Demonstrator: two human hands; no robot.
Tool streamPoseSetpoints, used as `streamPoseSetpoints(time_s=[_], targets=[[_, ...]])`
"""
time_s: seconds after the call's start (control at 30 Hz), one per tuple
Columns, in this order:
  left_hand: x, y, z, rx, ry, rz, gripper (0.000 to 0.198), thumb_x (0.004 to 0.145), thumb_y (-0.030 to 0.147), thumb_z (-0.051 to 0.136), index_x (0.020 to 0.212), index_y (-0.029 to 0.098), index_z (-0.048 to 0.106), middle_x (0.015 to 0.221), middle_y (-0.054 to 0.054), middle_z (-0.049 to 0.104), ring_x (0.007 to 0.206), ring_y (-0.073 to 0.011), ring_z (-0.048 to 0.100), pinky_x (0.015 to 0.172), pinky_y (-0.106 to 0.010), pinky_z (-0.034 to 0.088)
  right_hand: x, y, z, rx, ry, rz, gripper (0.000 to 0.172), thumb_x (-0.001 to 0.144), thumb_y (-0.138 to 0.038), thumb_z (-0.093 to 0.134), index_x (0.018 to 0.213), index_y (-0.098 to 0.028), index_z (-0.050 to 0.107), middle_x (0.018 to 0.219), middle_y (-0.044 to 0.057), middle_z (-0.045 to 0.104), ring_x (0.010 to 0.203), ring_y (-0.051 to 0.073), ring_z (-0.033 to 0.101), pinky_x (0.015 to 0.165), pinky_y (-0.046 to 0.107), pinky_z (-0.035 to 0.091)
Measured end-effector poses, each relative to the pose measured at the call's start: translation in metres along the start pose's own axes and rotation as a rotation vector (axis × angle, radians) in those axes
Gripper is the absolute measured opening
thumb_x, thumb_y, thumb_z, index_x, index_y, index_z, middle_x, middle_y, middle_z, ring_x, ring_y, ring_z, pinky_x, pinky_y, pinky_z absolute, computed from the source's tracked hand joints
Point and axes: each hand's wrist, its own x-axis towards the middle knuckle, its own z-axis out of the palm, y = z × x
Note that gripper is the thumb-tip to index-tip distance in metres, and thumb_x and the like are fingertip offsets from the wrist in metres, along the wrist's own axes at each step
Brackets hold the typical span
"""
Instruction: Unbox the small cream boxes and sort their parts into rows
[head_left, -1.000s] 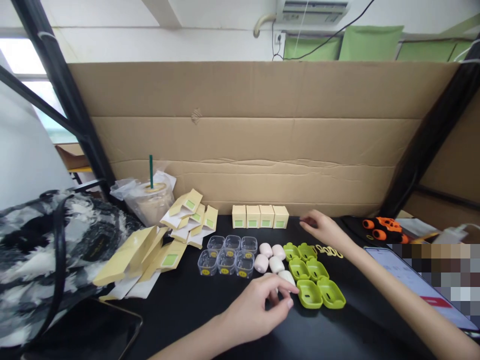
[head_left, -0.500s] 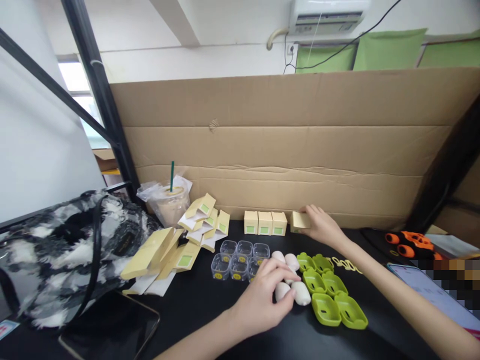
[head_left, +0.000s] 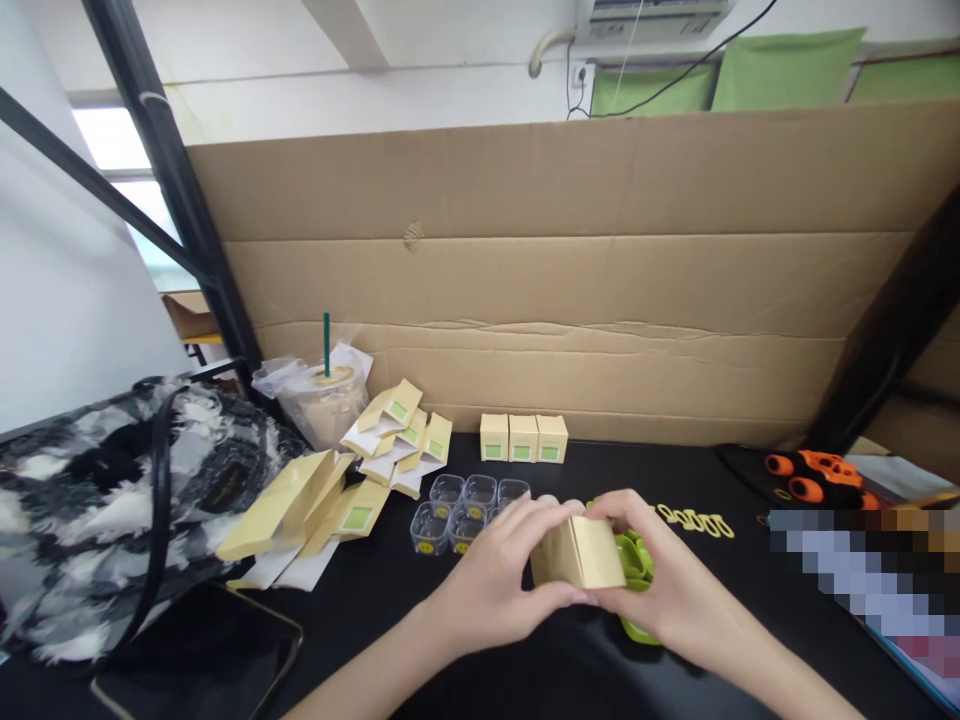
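A small cream cardboard box (head_left: 577,553) is held between both hands above the black table. My left hand (head_left: 499,570) closes on its left side, thumb below and fingers on top. My right hand (head_left: 652,580) grips its right end the same way. Behind the box, green plastic cases (head_left: 636,560) are partly hidden, and the white egg-shaped pieces are almost wholly covered. Clear plastic cups (head_left: 448,515) with yellow stickers stand just left of my left hand. Three similar boxes (head_left: 523,438) with green windows stand in a row against the cardboard wall.
Flattened cream boxes (head_left: 300,505) lie at left, with more (head_left: 405,440) behind. A bagged drink (head_left: 330,400), a fuzzy black-and-white handbag (head_left: 127,500) and a dark tablet-like object (head_left: 202,650) are at left. Pale yellow rings (head_left: 697,522) and an orange toy car (head_left: 821,475) are at right.
My right hand has brought the fourth box from the back row toward me. My left hand has left the white egg-shaped pieces and now holds the box too. The view has shifted slightly.
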Motion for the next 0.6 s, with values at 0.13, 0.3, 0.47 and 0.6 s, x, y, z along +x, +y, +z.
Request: streamPoseSetpoints(time_s=[0.13, 0.3, 0.47, 0.6], targets=[[0.0, 0.006, 0.001, 0.043, 0.107, 0.176, 0.06, 0.076, 0.024, 0.065, 0.13, 0.023, 0.04, 0.124, -0.011, 0.055, 0.112, -0.0234, 0.055, 0.095, -0.037, 0.048, -0.006, 0.001, -0.002, -0.043, 0.054, -0.112, 0.038, 0.076, -0.016, 0.061, 0.107, -0.026, 0.041, 0.105, 0.006, 0.054, 0.097, 0.022, 0.056, 0.079, 0.036, 0.048], [0.003, 0.01, 0.0, 0.204, 0.263, 0.406, 0.061, 0.07, 0.019, 0.062, 0.128, 0.018, 0.043, 0.109, -0.01, 0.063, 0.098, -0.0212, 0.062, 0.082, -0.033, 0.055, -0.012, -0.004, -0.003, -0.152, 0.192, -0.3, 0.035, 0.08, -0.016, 0.056, 0.111, -0.023, 0.043, 0.103, 0.008, 0.057, 0.097, 0.022, 0.057, 0.079, 0.037, 0.049], [0.004, 0.011, 0.0, 0.301, 0.28, 0.473, 0.06, 0.071, 0.017, 0.061, 0.128, 0.013, 0.043, 0.108, -0.012, 0.064, 0.104, -0.0222, 0.06, 0.087, -0.033, 0.054, -0.014, -0.001, 0.0, -0.278, 0.272, -0.389, 0.028, 0.082, -0.018, 0.055, 0.109, -0.018, 0.046, 0.1, 0.01, 0.059, 0.094, 0.022, 0.059, 0.076, 0.036, 0.052], [0.001, 0.01, -0.001, 0.34, 0.238, 0.473, 0.061, 0.071, 0.018, 0.062, 0.128, 0.012, 0.041, 0.109, -0.013, 0.063, 0.108, -0.0225, 0.059, 0.091, -0.033, 0.052, -0.014, 0.006, 0.001, -0.391, 0.315, -0.461, 0.027, 0.086, -0.022, 0.054, 0.11, -0.015, 0.047, 0.1, 0.011, 0.06, 0.098, 0.024, 0.058, 0.08, 0.038, 0.052]])
